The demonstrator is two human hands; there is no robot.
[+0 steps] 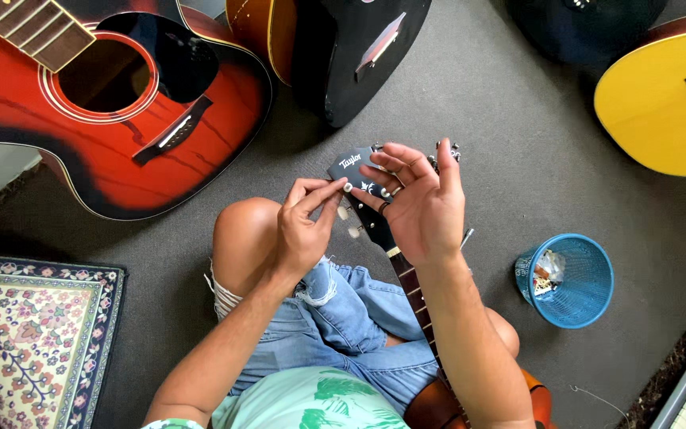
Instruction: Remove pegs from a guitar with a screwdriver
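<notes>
A person seated on grey carpet (478, 103) works at a guitar's black headstock (356, 171), the left hand (303, 230) pinching a small white tuning peg (348, 187) at its edge while the right hand (418, 202), fingers spread, rests over its face. The peg sits at the left fingertips; if that light pinch slips, the loose string near the right wrist could whip free or the peg turn unevenly.
</notes>
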